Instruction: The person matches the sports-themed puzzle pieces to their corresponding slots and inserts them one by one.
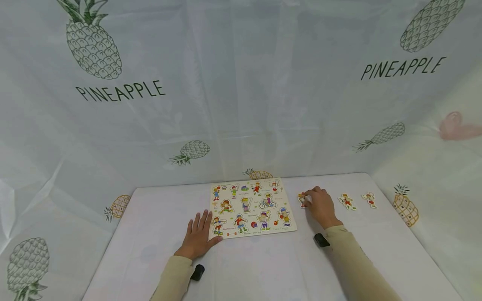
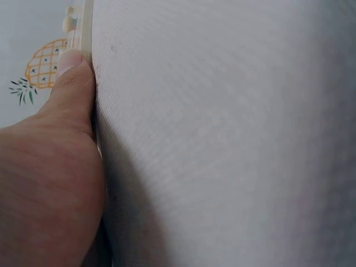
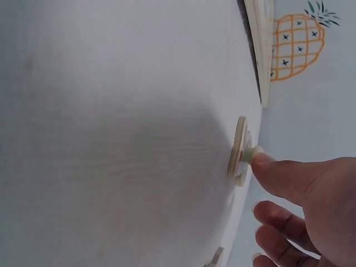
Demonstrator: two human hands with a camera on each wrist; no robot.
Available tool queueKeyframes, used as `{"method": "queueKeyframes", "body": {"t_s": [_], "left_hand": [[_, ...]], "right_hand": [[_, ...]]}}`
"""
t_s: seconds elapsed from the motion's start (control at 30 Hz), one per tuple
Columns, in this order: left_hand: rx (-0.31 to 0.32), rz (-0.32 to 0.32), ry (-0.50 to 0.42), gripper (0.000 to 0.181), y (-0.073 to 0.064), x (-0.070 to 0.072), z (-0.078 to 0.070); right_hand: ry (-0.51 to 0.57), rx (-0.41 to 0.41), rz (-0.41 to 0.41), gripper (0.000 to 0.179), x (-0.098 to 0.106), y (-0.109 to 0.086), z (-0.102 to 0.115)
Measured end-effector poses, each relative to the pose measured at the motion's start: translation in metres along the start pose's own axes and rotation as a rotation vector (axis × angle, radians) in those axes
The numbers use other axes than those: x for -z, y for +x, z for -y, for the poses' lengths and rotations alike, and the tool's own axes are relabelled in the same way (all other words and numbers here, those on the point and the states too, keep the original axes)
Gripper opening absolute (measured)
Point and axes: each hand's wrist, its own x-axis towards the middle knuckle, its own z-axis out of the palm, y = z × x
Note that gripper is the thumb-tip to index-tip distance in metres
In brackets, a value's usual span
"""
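Observation:
A wooden puzzle board (image 1: pixel 253 207) printed with children playing sports lies flat on the white table. My left hand (image 1: pixel 197 237) rests with spread, straight fingers at its lower left corner; the thumb (image 2: pixel 75 83) lies against the board's edge. To the right of the board, my right hand (image 1: pixel 319 205) pinches a small wooden puzzle piece (image 1: pixel 301 200) with a child figure. In the right wrist view the thumb presses on the knob of this puzzle piece (image 3: pixel 237 150), while the other fingers are loosely curled below.
Two more figure pieces lie farther right, a footballer-like piece (image 1: pixel 347 201) and a smaller piece (image 1: pixel 370 200). A white cloth (image 1: pixel 241 104) with pineapple prints hangs behind the table (image 1: pixel 256 267). Each wrist carries a small black camera.

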Motion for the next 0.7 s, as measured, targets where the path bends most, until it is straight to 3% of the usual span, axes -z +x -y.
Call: {"method": "queueKeyframes", "body": {"t_s": [0.5, 0.7], "left_hand": [[0.001, 0.001, -0.024, 0.100, 0.0007, -0.0023, 0.0041], [-0.003, 0.010, -0.014, 0.099, -0.0012, 0.0017, 0.0004]], "right_hand": [[0.007, 0.026, -0.001, 0.014, -0.0094, 0.0075, 0.0049], [-0.012, 0.001, 0.019, 0.014, -0.0095, 0.0067, 0.0054]]}}
